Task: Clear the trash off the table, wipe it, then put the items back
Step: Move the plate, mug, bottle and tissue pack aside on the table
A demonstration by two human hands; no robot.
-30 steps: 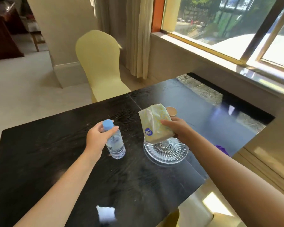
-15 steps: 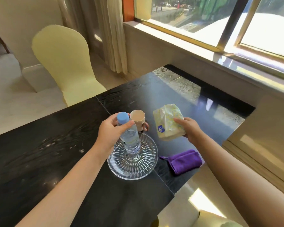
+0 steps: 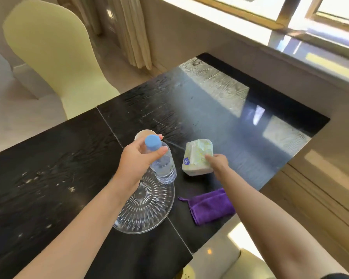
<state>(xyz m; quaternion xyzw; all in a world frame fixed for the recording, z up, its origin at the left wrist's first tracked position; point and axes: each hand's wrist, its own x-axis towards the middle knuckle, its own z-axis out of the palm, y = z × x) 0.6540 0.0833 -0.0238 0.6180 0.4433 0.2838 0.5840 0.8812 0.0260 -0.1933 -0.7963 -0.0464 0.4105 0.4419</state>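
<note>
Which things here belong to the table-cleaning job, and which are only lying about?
Job: water bottle in the left hand, tissue pack in the right hand, glass plate, paper cup, purple cloth, black table.
Lying about: yellow chair, curtain, window sill.

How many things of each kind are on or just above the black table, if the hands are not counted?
water bottle: 1
paper cup: 1
glass plate: 1
tissue pack: 1
purple cloth: 1
Total: 5
</note>
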